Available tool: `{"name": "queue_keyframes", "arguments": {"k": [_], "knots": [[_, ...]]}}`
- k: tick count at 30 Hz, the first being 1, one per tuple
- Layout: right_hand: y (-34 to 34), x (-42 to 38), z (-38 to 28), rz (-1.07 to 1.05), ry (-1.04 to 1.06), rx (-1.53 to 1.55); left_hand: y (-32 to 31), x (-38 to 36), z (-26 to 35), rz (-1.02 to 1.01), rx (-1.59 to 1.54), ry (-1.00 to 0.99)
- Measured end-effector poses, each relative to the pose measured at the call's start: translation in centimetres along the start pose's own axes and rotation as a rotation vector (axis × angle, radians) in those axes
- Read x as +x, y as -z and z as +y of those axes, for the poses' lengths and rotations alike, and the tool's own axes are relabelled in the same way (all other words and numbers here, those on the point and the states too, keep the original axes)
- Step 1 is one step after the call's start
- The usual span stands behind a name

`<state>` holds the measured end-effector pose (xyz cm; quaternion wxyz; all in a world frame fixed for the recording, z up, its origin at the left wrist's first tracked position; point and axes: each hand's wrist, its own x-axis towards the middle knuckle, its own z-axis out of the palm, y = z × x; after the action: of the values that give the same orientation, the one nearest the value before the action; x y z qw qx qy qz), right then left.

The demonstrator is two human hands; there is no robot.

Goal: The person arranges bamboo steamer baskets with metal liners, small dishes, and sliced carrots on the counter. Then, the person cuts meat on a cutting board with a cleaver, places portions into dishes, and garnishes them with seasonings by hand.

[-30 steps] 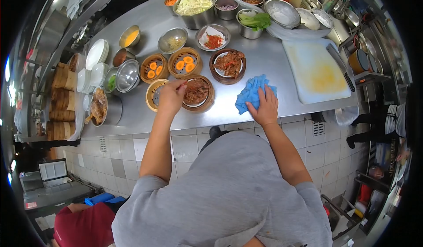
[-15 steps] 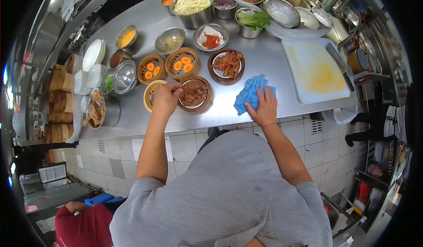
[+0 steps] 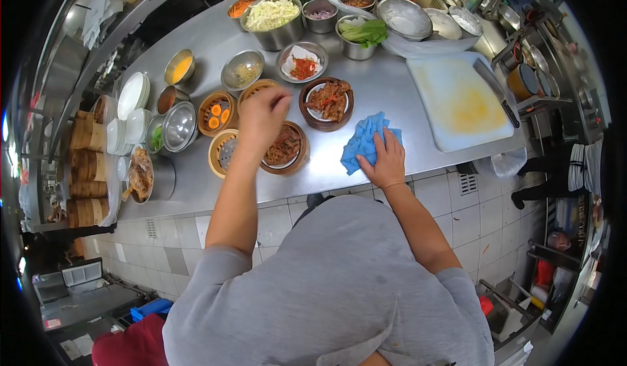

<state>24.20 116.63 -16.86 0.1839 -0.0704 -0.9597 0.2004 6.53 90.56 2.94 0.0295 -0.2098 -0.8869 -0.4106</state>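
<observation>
My left hand (image 3: 261, 121) hovers with thumb and fingers pinched over the bamboo steamers; whatever is in the pinch, if anything, I cannot make out. Below it, a steamer of dark sauced meat (image 3: 283, 146) is partly covered by the hand. Behind it, another steamer (image 3: 251, 88) is mostly hidden. To the right stands a darker steamer with meat and red strips (image 3: 328, 102). A steel bowl of chopped red chilli on white paper (image 3: 303, 65) lies just beyond the hand. My right hand (image 3: 389, 163) rests with fingers extended on a crumpled blue cloth (image 3: 366, 141).
A white cutting board (image 3: 450, 118) with a knife (image 3: 496, 92) lies at right. Bowls of cabbage (image 3: 273, 13) and leafy greens (image 3: 363, 33) stand at the back. On the left are carrot slices in a steamer (image 3: 214, 123), white plates (image 3: 132, 95) and a meat pot (image 3: 144, 173).
My left hand has risen from the meat steamer and moved away from me, toward the chilli bowl, still pinched. My right hand stays on the blue cloth. The view has shifted slightly.
</observation>
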Motion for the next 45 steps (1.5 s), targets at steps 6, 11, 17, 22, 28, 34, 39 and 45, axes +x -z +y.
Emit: {"name": "queue_keyframes", "arguments": {"k": [6, 11, 17, 22, 28, 34, 39, 45], "knots": [[-0.1, 0.0, 0.2, 0.025, 0.004, -0.004, -9.9, 5.2, -2.9, -0.077, 0.148, -0.178], [-0.2, -0.1, 0.3, 0.001, -0.004, 0.001, -4.6, 3.6, -0.6, -0.029, -0.018, -0.052], [-0.4, 0.1, -0.1, -0.015, -0.005, -0.015, 3.6, -1.9, -2.1, -0.027, -0.218, 0.229], [-0.3, 0.4, -0.4, -0.021, -0.007, -0.041, 2.5, -5.3, -7.3, -0.245, 0.138, 0.075], [-0.4, 0.4, -0.4, -0.015, -0.024, -0.06, 2.7, -2.5, -4.4, -0.068, -0.162, 0.11], [-0.4, 0.2, -0.4, -0.008, -0.016, -0.072, -5.6, 4.1, -3.2, -0.139, -0.206, -0.138], [0.1, 0.5, -0.2, 0.01, -0.02, -0.014, -10.1, 13.7, -8.3, -0.145, 0.163, -0.083], [0.0, 0.5, -0.2, 0.015, -0.023, 0.001, -13.1, 22.1, -16.3, -0.295, 0.594, -0.158]]}}
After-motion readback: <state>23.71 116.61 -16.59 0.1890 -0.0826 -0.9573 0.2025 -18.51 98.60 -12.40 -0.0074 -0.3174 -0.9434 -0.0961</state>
